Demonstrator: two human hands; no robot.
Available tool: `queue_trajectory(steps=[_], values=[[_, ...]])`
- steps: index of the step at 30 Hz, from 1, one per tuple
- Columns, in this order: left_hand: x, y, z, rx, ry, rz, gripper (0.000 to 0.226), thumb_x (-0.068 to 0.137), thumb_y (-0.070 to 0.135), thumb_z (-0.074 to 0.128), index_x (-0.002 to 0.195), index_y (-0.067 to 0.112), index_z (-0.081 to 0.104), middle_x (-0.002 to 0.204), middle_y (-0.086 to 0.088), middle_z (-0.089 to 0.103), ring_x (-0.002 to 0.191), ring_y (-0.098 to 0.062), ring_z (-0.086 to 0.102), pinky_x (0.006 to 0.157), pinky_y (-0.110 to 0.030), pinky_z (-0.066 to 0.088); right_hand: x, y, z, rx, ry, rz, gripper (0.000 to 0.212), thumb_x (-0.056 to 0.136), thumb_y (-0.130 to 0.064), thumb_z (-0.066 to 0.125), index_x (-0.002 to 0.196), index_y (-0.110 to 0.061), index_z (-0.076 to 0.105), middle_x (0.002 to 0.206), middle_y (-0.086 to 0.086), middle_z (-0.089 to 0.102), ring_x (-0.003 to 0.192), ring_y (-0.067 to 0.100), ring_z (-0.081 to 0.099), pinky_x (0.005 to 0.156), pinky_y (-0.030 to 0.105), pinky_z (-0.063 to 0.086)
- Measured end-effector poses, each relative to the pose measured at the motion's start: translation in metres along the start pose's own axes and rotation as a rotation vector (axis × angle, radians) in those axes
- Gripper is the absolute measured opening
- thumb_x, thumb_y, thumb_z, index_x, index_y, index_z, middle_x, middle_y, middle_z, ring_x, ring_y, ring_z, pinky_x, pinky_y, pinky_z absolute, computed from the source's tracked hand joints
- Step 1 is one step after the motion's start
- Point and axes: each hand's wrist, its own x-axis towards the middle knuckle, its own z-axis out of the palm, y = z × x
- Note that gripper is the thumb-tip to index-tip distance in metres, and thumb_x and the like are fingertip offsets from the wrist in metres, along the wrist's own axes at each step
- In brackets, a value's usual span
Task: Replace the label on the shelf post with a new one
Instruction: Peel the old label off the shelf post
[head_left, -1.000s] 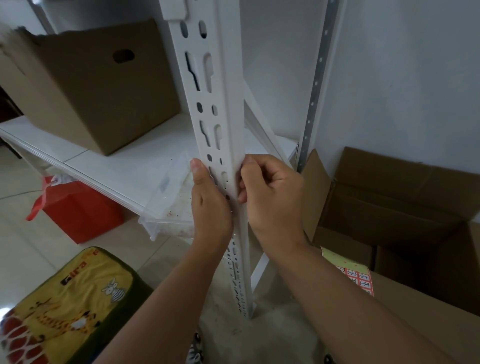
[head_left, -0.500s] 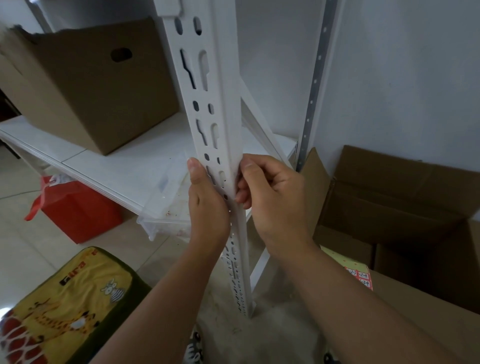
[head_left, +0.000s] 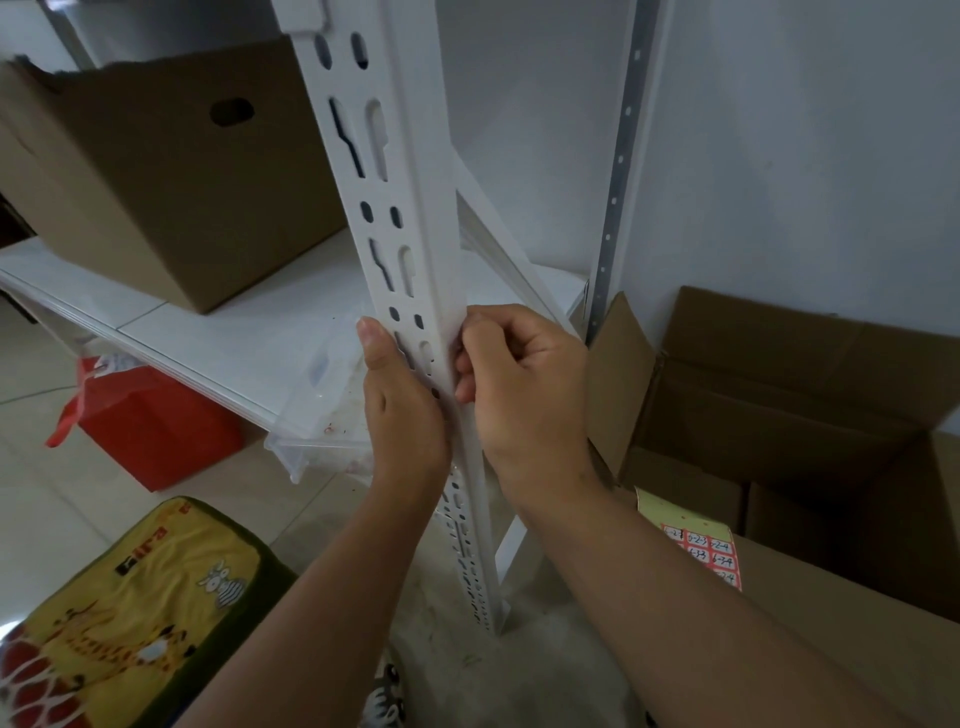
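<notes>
My left hand (head_left: 402, 410) braces the white slotted steel shelf post (head_left: 410, 249); my right hand (head_left: 519, 384), fingers curled, picks at its corner edge. Label hidden; grip unconfirmed. Sheet of red replacement labels (head_left: 704, 553) lies unused: removal stage

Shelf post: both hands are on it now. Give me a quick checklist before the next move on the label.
1. Left hand bracing the shelf post: ok.
2. Right hand fingertips at the post's right edge: ok.
3. Old label visible or lifted: cannot tell, fingers hide it.
4. Sheet of new labels within reach on the cardboard box: ok.
5. New label already in hand: cannot tell.
</notes>
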Motion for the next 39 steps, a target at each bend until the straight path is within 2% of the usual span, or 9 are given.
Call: queue_trajectory(steps=[7, 11, 16, 18, 21, 24, 27, 32, 39], values=[[0.0, -0.003, 0.001, -0.012, 0.036, 0.016, 0.062, 0.103, 0.047, 0.017, 0.073, 0.031, 0.068, 0.067, 0.007, 0.071, 0.072, -0.007, 0.069, 0.069, -0.025, 0.053, 0.001, -0.001, -0.001, 0.065, 0.002, 0.063, 0.02, 0.088, -0.005, 0.056, 0.071, 0.001, 0.064, 0.051, 0.003, 0.054, 0.044, 0.008, 0.047, 0.049, 0.016, 0.048], [0.0, -0.004, 0.0, -0.002, -0.016, 0.066, 0.071, 0.102, 0.048, 0.014, 0.057, 0.035, 0.067, 0.054, 0.006, 0.062, 0.058, -0.007, 0.063, 0.062, -0.025, 0.053, 0.002, -0.002, -0.003, 0.148, -0.028, 0.146, 0.023, 0.09, -0.006, 0.055, 0.069, -0.001, 0.063, 0.05, -0.001, 0.053, 0.043, 0.008, 0.047, 0.047, 0.015, 0.043], [0.002, -0.006, -0.003, 0.019, -0.042, 0.077, 0.068, 0.102, 0.049, 0.013, 0.065, 0.016, 0.059, 0.05, 0.004, 0.056, 0.052, -0.01, 0.058, 0.058, -0.022, 0.05, 0.004, -0.002, -0.008, 0.318, -0.089, 0.263, 0.02, 0.092, -0.006, 0.055, 0.074, -0.005, 0.066, 0.053, 0.001, 0.054, 0.044, 0.01, 0.048, 0.044, 0.018, 0.042], [0.001, -0.005, -0.004, 0.036, -0.048, 0.081, 0.066, 0.102, 0.047, 0.013, 0.067, 0.016, 0.058, 0.05, 0.004, 0.057, 0.052, -0.009, 0.059, 0.057, -0.021, 0.05, 0.002, 0.0, -0.011, 0.255, -0.116, 0.184, 0.014, 0.093, -0.006, 0.054, 0.09, -0.007, 0.068, 0.057, 0.002, 0.058, 0.047, 0.011, 0.053, 0.047, 0.019, 0.047], [0.0, -0.003, -0.002, 0.032, 0.002, 0.036, 0.056, 0.103, 0.045, 0.015, 0.076, 0.028, 0.061, 0.061, 0.011, 0.068, 0.063, -0.002, 0.067, 0.058, -0.012, 0.051, 0.001, 0.006, -0.016, -0.117, -0.133, -0.142, 0.016, 0.094, -0.012, 0.057, 0.108, -0.012, 0.065, 0.07, -0.007, 0.063, 0.063, 0.007, 0.063, 0.058, 0.015, 0.054], [0.0, -0.003, -0.001, 0.052, -0.003, 0.025, 0.05, 0.101, 0.049, 0.015, 0.088, 0.033, 0.062, 0.082, 0.008, 0.072, 0.081, -0.002, 0.069, 0.068, -0.017, 0.053, 0.006, 0.01, -0.02, -0.396, -0.075, -0.452, 0.015, 0.091, -0.014, 0.061, 0.104, -0.008, 0.068, 0.081, -0.007, 0.066, 0.081, 0.004, 0.061, 0.066, 0.004, 0.049], [-0.001, -0.001, -0.002, 0.06, 0.006, 0.032, 0.05, 0.102, 0.047, 0.015, 0.088, 0.034, 0.061, 0.08, 0.01, 0.071, 0.08, 0.0, 0.069, 0.066, -0.013, 0.052, 0.014, 0.012, -0.026, -0.617, -0.053, -0.699, 0.01, 0.089, -0.013, 0.064, 0.092, -0.005, 0.07, 0.08, 0.003, 0.07, 0.072, 0.008, 0.06, 0.062, 0.009, 0.049], [0.0, 0.0, -0.002, 0.057, -0.008, 0.027, 0.054, 0.102, 0.045, 0.015, 0.086, 0.03, 0.064, 0.075, 0.01, 0.071, 0.077, -0.001, 0.069, 0.065, -0.012, 0.051, 0.023, 0.012, -0.033, -0.779, -0.134, -0.778, 0.012, 0.089, -0.014, 0.059, 0.085, -0.007, 0.068, 0.073, 0.001, 0.067, 0.06, 0.013, 0.059, 0.052, 0.032, 0.05], [0.001, -0.003, -0.002, 0.078, -0.014, 0.008, 0.054, 0.1, 0.051, 0.014, 0.09, 0.031, 0.064, 0.084, 0.007, 0.071, 0.083, -0.002, 0.068, 0.072, -0.018, 0.05, 0.029, 0.006, -0.032, -0.848, -0.149, -0.829, 0.008, 0.086, -0.012, 0.062, 0.08, -0.008, 0.066, 0.065, 0.002, 0.064, 0.054, 0.017, 0.057, 0.049, 0.034, 0.05]])
